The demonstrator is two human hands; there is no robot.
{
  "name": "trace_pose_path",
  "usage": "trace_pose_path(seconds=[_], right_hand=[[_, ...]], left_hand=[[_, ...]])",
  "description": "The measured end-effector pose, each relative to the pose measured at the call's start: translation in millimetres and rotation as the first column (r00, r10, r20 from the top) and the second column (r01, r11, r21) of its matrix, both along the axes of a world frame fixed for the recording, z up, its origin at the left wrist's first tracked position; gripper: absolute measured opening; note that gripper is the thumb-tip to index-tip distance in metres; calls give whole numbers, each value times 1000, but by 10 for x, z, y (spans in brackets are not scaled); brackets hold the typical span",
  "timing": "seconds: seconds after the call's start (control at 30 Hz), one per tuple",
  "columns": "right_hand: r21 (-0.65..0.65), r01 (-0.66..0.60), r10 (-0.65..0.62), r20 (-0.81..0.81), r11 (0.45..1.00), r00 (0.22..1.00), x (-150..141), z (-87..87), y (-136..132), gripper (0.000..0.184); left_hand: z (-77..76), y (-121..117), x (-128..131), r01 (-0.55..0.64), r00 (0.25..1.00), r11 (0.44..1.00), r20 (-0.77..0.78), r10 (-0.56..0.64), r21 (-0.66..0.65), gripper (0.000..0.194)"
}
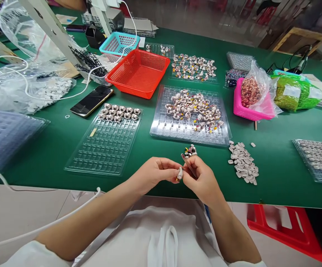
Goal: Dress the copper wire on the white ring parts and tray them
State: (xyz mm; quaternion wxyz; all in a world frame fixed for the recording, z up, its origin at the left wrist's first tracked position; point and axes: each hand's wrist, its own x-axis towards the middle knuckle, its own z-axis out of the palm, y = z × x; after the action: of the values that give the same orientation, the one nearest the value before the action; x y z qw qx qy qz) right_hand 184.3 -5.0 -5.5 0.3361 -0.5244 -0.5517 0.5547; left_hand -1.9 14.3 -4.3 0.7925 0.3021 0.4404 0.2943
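Observation:
My left hand (155, 172) and my right hand (201, 178) meet at the near edge of the green table (52, 148). Together they pinch a small white oval part (180, 173) between their fingertips. My right hand also grips a few small wound coil parts (191, 151) that stick up above its fingers. A loose pile of white oval caps (242, 163) lies just right of my right hand. A clear tray (190, 115) heaped with coil parts sits straight ahead. Left of it, another clear tray (106, 142) holds two rows of finished parts (119, 112) at its far end.
A red basket (138, 72) and a teal basket (119, 42) stand further back. A phone (92, 101) lies by the left tray. A pink bin (249, 107) with a bag of coils, green bags (294, 92) and more trays (318, 159) sit right. Stacked trays (5, 133) lie left.

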Motion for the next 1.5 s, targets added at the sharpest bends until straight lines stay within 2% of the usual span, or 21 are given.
trace_pose_path(seconds=[0.1,0.17,0.23,0.3,0.37,0.4,0.47,0.53,0.6,0.7,0.8,0.87,1.03,1.5], right_hand=[[-5,31,-31,-59,1000,998,69,-44,-46,14],[54,129,-124,-86,990,989,136,-87,-85,18],[168,270,-254,-111,948,961,208,-144,-125,26],[307,359,-351,-83,881,933,277,-205,-161,30],[430,333,-392,53,839,918,350,-260,-194,29],[468,288,-394,147,836,907,391,-282,-211,27],[479,195,-373,311,856,874,481,-313,-245,23],[442,148,-334,378,885,863,565,-322,-284,19],[406,163,-311,329,899,891,612,-305,-330,16],[401,266,-314,59,877,948,557,-238,-405,20],[423,326,-258,-211,845,943,377,-153,-461,28],[449,321,-208,-284,834,936,247,-115,-476,32],[507,291,-177,-261,811,949,63,-121,-452,37],[534,277,-177,-232,799,957,31,-185,-412,40]], left_hand=[[15,-2,-6,-32,999,999,-12,32,24,20],[35,-6,-5,-69,998,997,-12,69,15,19],[49,-11,-1,-102,995,995,0,102,-5,20],[51,-18,3,-122,992,992,24,122,-14,20],[43,-24,6,-133,990,991,41,133,-1,20],[40,-26,7,-139,990,990,40,138,12,19],[44,-27,10,-149,989,988,18,148,46,17],[68,-30,15,-158,987,984,-15,160,87,14],[103,-37,29,-173,983,977,-45,180,125,12],[144,-61,70,-202,973,964,-75,217,173,13],[154,-87,125,-234,961,950,-100,258,209,15],[157,-99,153,-251,954,941,-106,280,229,16],[178,-109,164,-278,944,922,-102,314,268,15],[154,-137,154,-249,936,912,-160,312,326,16]])
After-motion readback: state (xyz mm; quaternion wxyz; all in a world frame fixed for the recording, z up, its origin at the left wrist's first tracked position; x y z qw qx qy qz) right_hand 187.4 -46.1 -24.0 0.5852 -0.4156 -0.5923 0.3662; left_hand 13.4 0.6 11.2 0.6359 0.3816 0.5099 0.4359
